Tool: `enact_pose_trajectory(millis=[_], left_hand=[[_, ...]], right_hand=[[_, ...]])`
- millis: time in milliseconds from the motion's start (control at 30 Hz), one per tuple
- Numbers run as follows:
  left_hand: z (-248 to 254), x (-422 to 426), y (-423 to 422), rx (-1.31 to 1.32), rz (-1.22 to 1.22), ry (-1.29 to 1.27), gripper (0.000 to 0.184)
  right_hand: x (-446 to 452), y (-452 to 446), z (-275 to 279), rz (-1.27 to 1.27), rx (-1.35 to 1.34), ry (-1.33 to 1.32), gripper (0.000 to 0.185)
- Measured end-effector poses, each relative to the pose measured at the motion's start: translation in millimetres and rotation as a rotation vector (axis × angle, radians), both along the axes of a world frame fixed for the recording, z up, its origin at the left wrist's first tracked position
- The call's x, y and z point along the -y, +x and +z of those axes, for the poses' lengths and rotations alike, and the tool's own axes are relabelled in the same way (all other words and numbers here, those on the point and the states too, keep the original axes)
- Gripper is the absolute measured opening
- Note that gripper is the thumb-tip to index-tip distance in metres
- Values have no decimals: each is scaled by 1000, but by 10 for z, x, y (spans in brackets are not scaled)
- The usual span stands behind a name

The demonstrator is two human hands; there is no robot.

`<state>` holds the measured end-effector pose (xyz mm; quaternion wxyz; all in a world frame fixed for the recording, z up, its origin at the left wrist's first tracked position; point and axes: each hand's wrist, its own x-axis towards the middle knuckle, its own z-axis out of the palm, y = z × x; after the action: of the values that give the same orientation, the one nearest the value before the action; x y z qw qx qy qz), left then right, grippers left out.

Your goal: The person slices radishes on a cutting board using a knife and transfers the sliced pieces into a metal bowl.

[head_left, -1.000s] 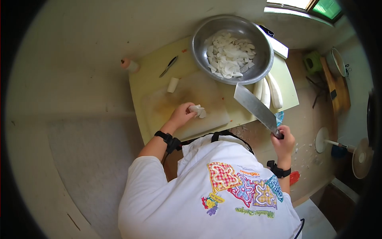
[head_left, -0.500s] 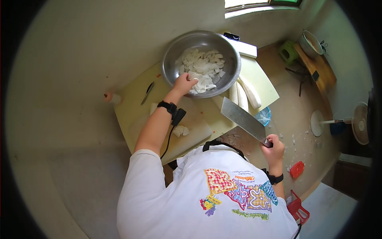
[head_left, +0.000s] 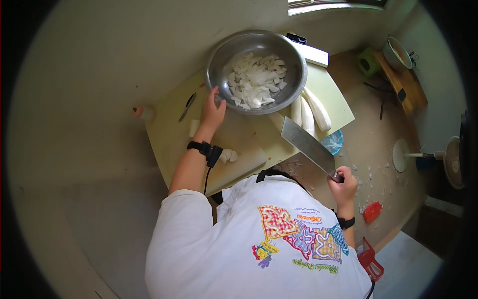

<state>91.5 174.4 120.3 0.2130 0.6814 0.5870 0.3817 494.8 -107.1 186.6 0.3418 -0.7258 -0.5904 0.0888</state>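
My left hand [head_left: 214, 112] is at the lower left rim of a large metal bowl [head_left: 215, 60]. Its fingers are apart with nothing in them; whether they touch the rim I cannot tell. White radish-like slices [head_left: 256, 82] lie heaped in the bowl. In my right hand [head_left: 344, 185] is the handle of a cleaver [head_left: 308, 147], its broad blade pointing up and left beyond the table edge. A few more slices [head_left: 228, 155] and a white peeled piece [head_left: 194, 128] rest on the cutting board [head_left: 244, 159] near my left forearm.
Several long peeled white vegetables [head_left: 317, 112] lie right of the bowl on the table [head_left: 336, 102]. A dark peeler or knife [head_left: 187, 107] lies at left. On the floor are a blue basin [head_left: 333, 142], a red bag [head_left: 372, 212] and white scraps. A fan [head_left: 452, 162] stands right.
My left hand has drawn back from the slices inside the bowl to its rim and opened; the slices it was at now lie in the heap. The cleaver stays nearly still.
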Motion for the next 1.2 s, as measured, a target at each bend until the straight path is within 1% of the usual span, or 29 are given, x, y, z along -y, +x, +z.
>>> enact_pose_trajectory(millis=[33,100,133,200,233,300,333,400,433,500,600,700,800,933,1000,1033,1100,1133,1200], left_hand=[[3,180,-161,-4,26,-9,53],[14,532,-450,-68,145,-201,48],[-70,715,-548,-68,172,-204,48],[-357,1087,-753,-201,-76,-353,47],[-424,1253,-783,-200,-51,-360,47],[-526,1489,-740,-370,-250,-359,50],[-540,1542,-730,-368,-242,-367,50],[-559,1570,-673,-436,-304,-461,57],[-587,1574,-657,-429,-299,-459,57],[-626,1572,-633,-521,-368,-466,62],[-584,1543,-570,-533,-355,-490,67],[-571,1447,-528,-551,-381,-541,70],[-534,1351,-493,-571,-436,-588,68],[-644,1263,-525,-569,-427,-568,68],[-677,1280,-575,-539,-468,-533,60],[-688,1301,-590,-542,-475,-543,60],[-698,1336,-624,-483,-468,-434,49],[-707,1331,-641,-486,-471,-437,49],[-723,1315,-661,-504,-476,-451,39]], right_hand=[[-28,3,-9,9,0,13,32],[-84,20,-64,38,-8,-1,32],[-124,28,-89,39,-11,-8,32],[-214,35,-97,84,-37,-25,32],[-258,34,-97,101,-60,-41,32],[-357,23,-94,150,-51,-39,31],[-396,8,-75,173,-36,-33,31],[-455,-23,-20,184,-38,-72,32],[-488,-28,-5,211,-4,-56,33],[-540,-48,35,245,34,-36,34],[-553,-92,93,275,44,-25,36],[-523,-104,107,268,35,-24,36],[-495,-87,106,263,12,-22,36],[-463,-13,78,244,15,-38,37],[-443,5,52,232,6,-55,37],[-430,15,35,209,-4,-71,36],[-412,10,18,185,-18,-93,36],[-420,1,26,179,-19,-81,36],[-431,2,23,172,-20,-68,35]])
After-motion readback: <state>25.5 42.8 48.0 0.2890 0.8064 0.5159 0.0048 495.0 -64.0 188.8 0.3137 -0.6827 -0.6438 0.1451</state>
